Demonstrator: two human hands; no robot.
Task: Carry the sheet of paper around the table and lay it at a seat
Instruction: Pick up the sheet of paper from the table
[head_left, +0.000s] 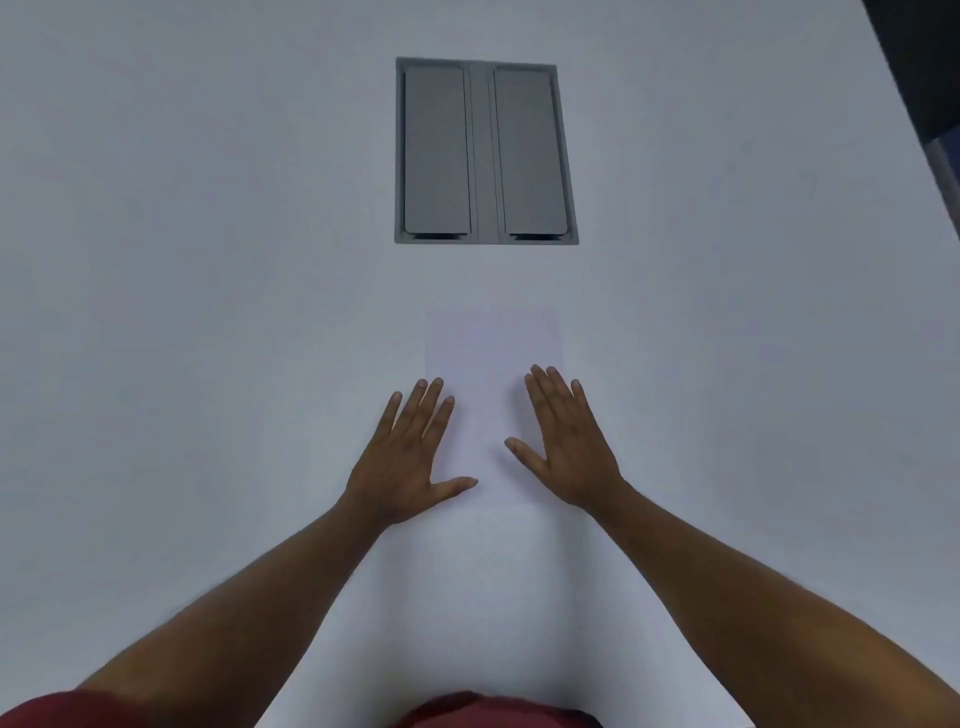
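Note:
A pale white sheet of paper (493, 353) lies flat on the white table (208, 260), straight ahead of me. My left hand (410, 457) rests flat on its left edge with fingers straight and spread. My right hand (566, 441) lies flat on its right side, fingers straight, thumb pointing inward over the sheet. The lower corners of the sheet are hidden under my palms.
A grey cable hatch (485, 150) with two shut flaps is set into the table beyond the sheet. The table's right edge (914, 156) runs diagonally at the upper right, with dark floor past it. My red shirt shows at the bottom.

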